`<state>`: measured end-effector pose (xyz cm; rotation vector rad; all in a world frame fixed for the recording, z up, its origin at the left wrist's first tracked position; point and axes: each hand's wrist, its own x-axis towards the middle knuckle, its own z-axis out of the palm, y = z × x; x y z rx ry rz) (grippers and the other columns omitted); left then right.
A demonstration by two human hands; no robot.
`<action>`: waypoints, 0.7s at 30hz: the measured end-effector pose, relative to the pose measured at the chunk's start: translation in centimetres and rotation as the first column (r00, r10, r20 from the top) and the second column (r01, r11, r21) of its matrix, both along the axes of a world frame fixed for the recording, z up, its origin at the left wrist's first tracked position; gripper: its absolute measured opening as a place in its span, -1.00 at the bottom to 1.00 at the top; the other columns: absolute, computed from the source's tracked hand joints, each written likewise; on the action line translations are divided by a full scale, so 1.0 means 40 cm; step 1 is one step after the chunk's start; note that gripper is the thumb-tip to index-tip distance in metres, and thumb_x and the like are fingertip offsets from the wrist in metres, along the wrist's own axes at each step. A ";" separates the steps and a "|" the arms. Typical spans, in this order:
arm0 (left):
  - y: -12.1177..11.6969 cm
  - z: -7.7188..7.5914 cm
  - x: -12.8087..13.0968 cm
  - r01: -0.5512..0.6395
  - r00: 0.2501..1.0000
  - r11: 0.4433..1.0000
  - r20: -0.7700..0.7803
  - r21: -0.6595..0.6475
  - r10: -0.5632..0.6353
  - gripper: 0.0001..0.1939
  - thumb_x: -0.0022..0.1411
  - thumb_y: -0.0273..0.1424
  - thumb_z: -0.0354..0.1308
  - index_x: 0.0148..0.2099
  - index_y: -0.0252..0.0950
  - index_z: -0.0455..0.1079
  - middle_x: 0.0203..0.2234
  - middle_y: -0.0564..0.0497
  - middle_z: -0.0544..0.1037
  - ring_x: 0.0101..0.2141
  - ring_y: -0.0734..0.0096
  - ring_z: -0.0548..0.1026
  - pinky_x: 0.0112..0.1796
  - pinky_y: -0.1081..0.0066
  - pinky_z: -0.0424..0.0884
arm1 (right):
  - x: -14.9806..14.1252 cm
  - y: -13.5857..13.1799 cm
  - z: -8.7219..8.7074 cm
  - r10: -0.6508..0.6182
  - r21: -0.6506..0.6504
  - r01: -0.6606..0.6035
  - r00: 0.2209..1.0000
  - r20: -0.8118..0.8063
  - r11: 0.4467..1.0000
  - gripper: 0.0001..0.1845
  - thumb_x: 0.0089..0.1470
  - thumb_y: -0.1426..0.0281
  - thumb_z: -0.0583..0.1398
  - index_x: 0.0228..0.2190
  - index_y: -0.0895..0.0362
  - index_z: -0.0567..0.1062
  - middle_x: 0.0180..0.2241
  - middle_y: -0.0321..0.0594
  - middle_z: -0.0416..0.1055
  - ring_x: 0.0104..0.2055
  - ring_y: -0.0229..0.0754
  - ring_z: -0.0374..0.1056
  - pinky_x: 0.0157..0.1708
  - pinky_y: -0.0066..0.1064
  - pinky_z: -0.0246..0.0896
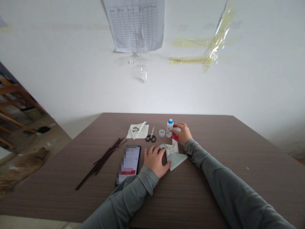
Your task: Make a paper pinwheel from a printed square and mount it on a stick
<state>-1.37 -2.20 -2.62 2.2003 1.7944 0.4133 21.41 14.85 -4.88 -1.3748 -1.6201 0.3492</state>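
My left hand point(156, 161) rests palm down on the table with its fingers spread, at the left edge of a folded printed-paper pinwheel point(175, 159). The hand covers part of the pinwheel's left side. My right hand point(183, 132) is beside a small white bottle point(169, 128) with a blue top, its fingers apart at the bottle's right side; whether they touch it I cannot tell. The bottle stands upright. A small red item point(175, 137) lies partly hidden below the right fingers. Left of the bottle sits a clear round cap point(162, 133).
Black-handled scissors point(151, 136) lie left of the cap, beside folded printed papers point(138, 131). A phone point(130, 163) lies left of my left hand, and several thin dark sticks point(102, 160) lie farther left. The white wall point(190, 92) rises behind the table point(238, 152).
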 end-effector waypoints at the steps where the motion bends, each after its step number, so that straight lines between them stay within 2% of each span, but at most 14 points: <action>1: 0.000 -0.001 0.000 -0.001 1.000 1.000 0.001 -0.003 0.001 -0.37 0.51 -0.17 0.57 0.55 0.04 0.76 0.61 -0.19 0.73 0.69 -0.54 0.47 0.73 -0.64 0.27 | 0.003 -0.001 0.001 0.006 0.004 -0.006 1.000 0.001 1.000 -0.82 0.12 0.12 0.63 -0.26 -0.12 0.88 -0.05 -0.11 0.88 0.29 0.34 0.69 0.48 0.30 0.55; 6: 0.001 -0.008 -0.002 -0.012 1.000 1.000 0.005 -0.018 0.012 -0.38 0.52 -0.13 0.55 0.55 0.04 0.75 0.61 -0.20 0.71 0.69 -0.52 0.45 0.74 -0.62 0.24 | 0.035 -0.030 0.000 0.011 0.052 -0.013 0.999 0.033 0.999 -0.73 0.14 0.17 0.60 -0.11 -0.08 0.89 0.04 -0.01 0.91 0.32 0.44 0.68 0.46 0.40 0.55; 10: 0.003 -0.015 -0.002 -0.015 0.999 1.000 0.031 0.008 0.014 -0.40 0.49 -0.14 0.58 0.51 0.06 0.78 0.57 -0.20 0.74 0.67 -0.56 0.47 0.72 -0.65 0.25 | 0.078 -0.079 -0.002 -0.003 0.136 -0.012 0.994 0.108 0.991 -0.69 0.21 0.11 0.62 -0.08 -0.04 0.88 0.05 0.09 0.90 0.26 0.49 0.68 0.38 0.45 0.58; 13: 0.000 -0.011 -0.002 -0.021 0.999 1.000 0.030 0.008 0.021 -0.40 0.49 -0.17 0.59 0.52 0.04 0.78 0.58 -0.22 0.73 0.67 -0.58 0.48 0.72 -0.64 0.26 | 0.108 -0.123 0.008 0.150 0.139 -0.177 0.971 0.189 0.974 -0.76 0.33 0.08 0.59 -0.10 -0.07 0.90 -0.02 0.03 0.91 0.14 0.38 0.75 0.31 0.33 0.64; 16: -0.003 -0.001 -0.001 -0.011 1.000 1.000 0.002 -0.013 0.011 -0.38 0.53 -0.17 0.55 0.56 0.00 0.75 0.61 -0.24 0.71 0.69 -0.57 0.46 0.73 -0.64 0.25 | 0.127 -0.169 0.017 0.380 0.067 -0.413 0.881 0.283 0.908 -0.85 0.44 0.14 0.53 -0.09 -0.11 0.93 -0.01 -0.04 0.92 0.14 0.30 0.79 0.29 0.23 0.67; 18: -0.004 0.004 0.000 -0.010 1.000 1.000 -0.007 -0.016 0.010 -0.37 0.52 -0.17 0.56 0.56 0.00 0.76 0.61 -0.23 0.71 0.68 -0.57 0.47 0.72 -0.65 0.27 | 0.134 -0.199 0.017 0.459 0.000 -0.489 0.820 0.343 0.873 -0.87 0.46 0.16 0.52 -0.10 -0.16 0.94 -0.02 -0.10 0.92 0.14 0.25 0.79 0.32 0.20 0.67; 21: -0.004 0.005 0.002 -0.013 1.000 1.000 0.002 0.007 0.013 -0.38 0.48 -0.19 0.59 0.52 0.03 0.78 0.57 -0.21 0.75 0.65 -0.57 0.51 0.70 -0.66 0.31 | 0.138 -0.239 0.007 0.511 -0.058 -0.541 0.748 0.422 0.839 -0.89 0.48 0.20 0.52 -0.11 -0.21 0.95 -0.05 -0.16 0.91 0.13 0.19 0.79 0.37 0.16 0.66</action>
